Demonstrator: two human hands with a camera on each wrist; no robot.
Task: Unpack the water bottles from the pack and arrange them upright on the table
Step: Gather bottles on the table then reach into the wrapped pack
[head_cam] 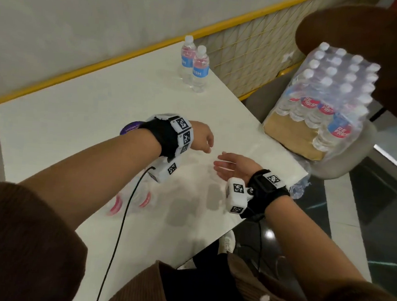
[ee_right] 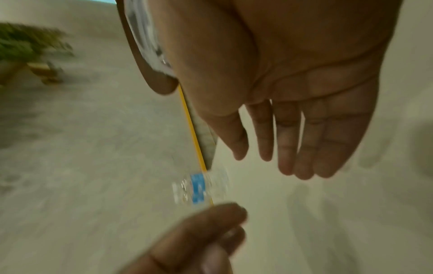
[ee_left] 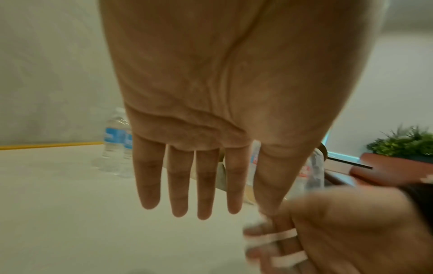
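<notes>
Two clear water bottles (head_cam: 194, 67) with blue labels stand upright side by side at the table's far edge; the left wrist view shows these bottles (ee_left: 117, 144) too. The shrink-wrapped pack (head_cam: 327, 98) of several bottles with red labels sits on a chair to the right of the table. My left hand (head_cam: 206, 146) hovers over the table's middle, holding nothing, and its fingers (ee_left: 180, 185) are straight. My right hand (head_cam: 222, 161) is just beside it, palm up and empty, its fingers (ee_right: 293, 139) straight. Blurred clear bottles with red bands (head_cam: 132, 197) show by my left forearm.
The white table (head_cam: 75, 128) stands against a yellow rail (head_cam: 129, 57) with wire mesh. A brown chair back (head_cam: 366, 56) rises behind the pack. Torn plastic wrap (head_cam: 299, 186) hangs at the table's right edge. A purple disc (head_cam: 131, 127) lies under my left wrist.
</notes>
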